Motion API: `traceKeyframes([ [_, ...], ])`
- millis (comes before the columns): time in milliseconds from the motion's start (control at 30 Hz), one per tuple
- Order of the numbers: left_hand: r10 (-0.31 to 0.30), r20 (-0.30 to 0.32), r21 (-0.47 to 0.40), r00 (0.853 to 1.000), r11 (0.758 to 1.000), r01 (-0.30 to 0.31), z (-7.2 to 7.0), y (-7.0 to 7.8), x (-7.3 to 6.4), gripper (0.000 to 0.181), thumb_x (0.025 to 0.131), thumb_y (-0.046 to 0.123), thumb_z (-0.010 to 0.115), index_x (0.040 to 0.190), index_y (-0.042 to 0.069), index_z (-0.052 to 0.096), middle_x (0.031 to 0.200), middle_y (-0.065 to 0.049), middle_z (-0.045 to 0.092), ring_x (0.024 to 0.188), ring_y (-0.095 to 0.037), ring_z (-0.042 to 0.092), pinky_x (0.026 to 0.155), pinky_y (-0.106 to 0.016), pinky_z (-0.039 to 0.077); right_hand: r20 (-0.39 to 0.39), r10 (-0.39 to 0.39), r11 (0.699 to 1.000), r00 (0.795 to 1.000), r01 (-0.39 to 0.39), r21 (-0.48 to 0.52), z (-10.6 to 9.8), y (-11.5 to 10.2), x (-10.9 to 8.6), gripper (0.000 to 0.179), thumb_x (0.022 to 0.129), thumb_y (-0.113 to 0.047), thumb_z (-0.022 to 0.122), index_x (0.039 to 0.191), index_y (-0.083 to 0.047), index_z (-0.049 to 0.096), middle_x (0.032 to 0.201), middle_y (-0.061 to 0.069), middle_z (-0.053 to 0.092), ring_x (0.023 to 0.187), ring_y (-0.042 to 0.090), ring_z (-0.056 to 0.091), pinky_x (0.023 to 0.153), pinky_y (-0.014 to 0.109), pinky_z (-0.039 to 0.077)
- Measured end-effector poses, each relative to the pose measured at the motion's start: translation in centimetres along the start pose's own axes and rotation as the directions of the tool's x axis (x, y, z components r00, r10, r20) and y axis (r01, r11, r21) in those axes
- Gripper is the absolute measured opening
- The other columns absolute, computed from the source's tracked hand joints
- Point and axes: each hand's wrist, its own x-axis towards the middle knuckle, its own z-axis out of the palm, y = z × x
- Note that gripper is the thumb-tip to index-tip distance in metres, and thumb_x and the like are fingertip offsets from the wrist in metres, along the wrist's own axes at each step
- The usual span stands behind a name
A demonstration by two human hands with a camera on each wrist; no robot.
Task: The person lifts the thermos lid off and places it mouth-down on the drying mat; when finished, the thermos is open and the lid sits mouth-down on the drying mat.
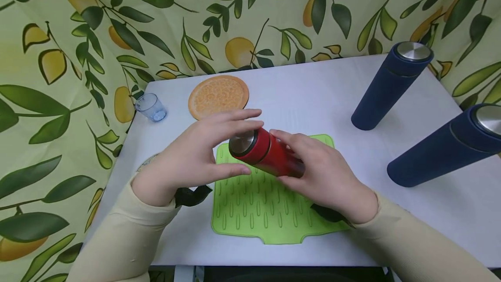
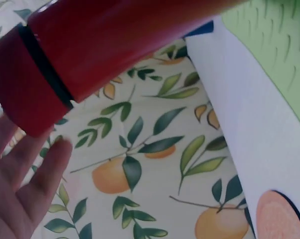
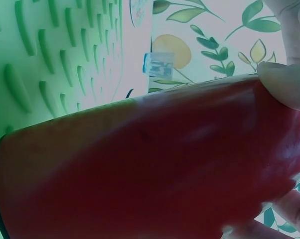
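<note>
A red thermos (image 1: 272, 153) with a steel-topped lid is tilted over the green mat (image 1: 254, 216), its lid toward the left. My right hand (image 1: 328, 171) grips its body, thumb on the near side and fingers over the far side. Around the lid end, my left hand (image 1: 195, 149) is spread, with the thumb below and the fingers reaching above it. In the left wrist view, the extended fingers (image 2: 50, 167) lie right by the lid of the red thermos (image 2: 105, 45). The right wrist view is mostly filled by the thermos body (image 3: 155, 164).
Two blue thermoses (image 1: 391, 86) (image 1: 446, 147) stand at the right of the white table (image 1: 297, 95). At the back left are a round orange-patterned mat (image 1: 219, 95) and a clear blue glass (image 1: 151, 108). Behind hangs a leaf-and-fruit patterned cloth (image 1: 250, 16). A round item is partly hidden behind my left wrist.
</note>
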Motion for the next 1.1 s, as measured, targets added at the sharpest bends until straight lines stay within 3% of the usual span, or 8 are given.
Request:
traceKeyframes([
  [167, 0.103, 0.074, -0.048, 0.992, 0.994, -0.099, -0.5, -0.2, -0.2, 0.062, 0.091, 0.001, 0.087, 0.149, 0.007, 0.068, 0.166, -0.01, 0.057, 0.155, -0.028, 0.053, 0.127, -0.055, 0.045, 0.0, -0.006, 1.0, 1.0, 0.006, 0.002, 0.1, 0.0, 0.0, 0.1, 0.078, -0.018, 0.102, 0.165, -0.024, 0.053, 0.138, 0.005, 0.075, 0.116, 0.026, 0.073, 0.091, 0.05, 0.064],
  [333, 0.062, 0.065, -0.031, 0.996, 0.998, -0.06, -0.8, -0.2, -0.2, 0.057, 0.09, 0.001, 0.089, 0.144, 0.008, 0.072, 0.158, -0.009, 0.063, 0.147, -0.026, 0.06, 0.12, -0.051, 0.052, 0.002, -0.006, 1.0, 1.0, 0.006, -0.009, 0.3, 0.0, 0.1, 0.101, 0.078, -0.019, 0.102, 0.165, -0.025, 0.052, 0.132, 0.003, 0.076, 0.112, 0.023, 0.072, 0.089, 0.047, 0.064],
  [633, -0.025, -0.14, 0.15, 0.99, 0.988, 0.046, 0.0, 0.1, 0.1, 0.067, 0.078, 0.038, 0.102, 0.132, 0.008, 0.077, 0.116, -0.001, 0.08, 0.101, -0.014, 0.073, 0.086, -0.036, 0.062, 0.014, -0.012, 1.0, 1.0, 0.012, -0.008, 0.4, -0.3, 0.1, 0.101, 0.077, -0.019, 0.103, 0.165, -0.024, 0.052, 0.14, 0.005, 0.073, 0.12, 0.025, 0.072, 0.093, 0.05, 0.065],
  [733, -0.093, -0.166, 0.186, 0.982, 0.975, 0.124, 0.2, 0.3, 0.3, 0.073, 0.078, 0.046, 0.1, 0.136, 0.01, 0.076, 0.12, -0.002, 0.08, 0.104, -0.018, 0.075, 0.089, -0.041, 0.063, 0.013, -0.015, 1.0, 1.0, 0.015, -0.012, 0.4, -0.4, 0.2, 0.102, 0.077, -0.019, 0.103, 0.165, -0.024, 0.051, 0.137, 0.005, 0.074, 0.116, 0.024, 0.072, 0.091, 0.048, 0.065],
  [833, -0.148, -0.094, 0.13, 0.985, 0.979, 0.16, -0.1, 0.2, 0.3, 0.084, 0.082, 0.049, 0.098, 0.151, 0.014, 0.067, 0.148, -0.003, 0.069, 0.135, -0.023, 0.066, 0.108, -0.052, 0.057, 0.005, -0.017, 1.0, 1.0, 0.017, -0.012, 0.5, -0.3, 0.2, 0.102, 0.078, -0.018, 0.102, 0.165, -0.025, 0.051, 0.134, 0.004, 0.075, 0.113, 0.023, 0.072, 0.089, 0.048, 0.064],
  [933, -0.112, 0.024, 0.01, 0.993, 0.994, 0.111, -0.7, -0.3, 0.1, 0.093, 0.082, 0.04, 0.099, 0.162, 0.016, 0.057, 0.172, -0.003, 0.048, 0.16, -0.026, 0.043, 0.125, -0.06, 0.043, 0.005, -0.013, 1.0, 1.0, 0.013, -0.012, 0.5, -0.3, 0.3, 0.101, 0.078, -0.018, 0.102, 0.166, -0.025, 0.051, 0.133, 0.005, 0.075, 0.113, 0.024, 0.072, 0.089, 0.049, 0.064],
  [1000, -0.053, 0.09, -0.058, 0.995, 0.997, 0.058, -1.2, -0.6, -0.2, 0.09, 0.083, 0.027, 0.099, 0.162, 0.015, 0.057, 0.176, -0.003, 0.042, 0.165, -0.027, 0.036, 0.128, -0.061, 0.038, 0.009, -0.01, 1.0, 1.0, 0.01, -0.012, 0.5, -0.2, 0.3, 0.102, 0.079, -0.018, 0.102, 0.166, -0.025, 0.05, 0.134, 0.005, 0.075, 0.115, 0.025, 0.072, 0.091, 0.05, 0.064],
  [1100, -0.014, 0.138, -0.054, 0.99, 0.998, 0.022, -1.6, -0.5, -0.3, 0.072, 0.089, 0.008, 0.092, 0.156, 0.016, 0.065, 0.173, -0.004, 0.048, 0.161, -0.028, 0.043, 0.125, -0.058, 0.043, 0.017, -0.004, 1.0, 1.0, 0.004, -0.01, 0.6, -0.1, 0.4, 0.102, 0.079, -0.019, 0.101, 0.167, -0.025, 0.049, 0.134, 0.005, 0.075, 0.116, 0.025, 0.072, 0.092, 0.05, 0.064],
])
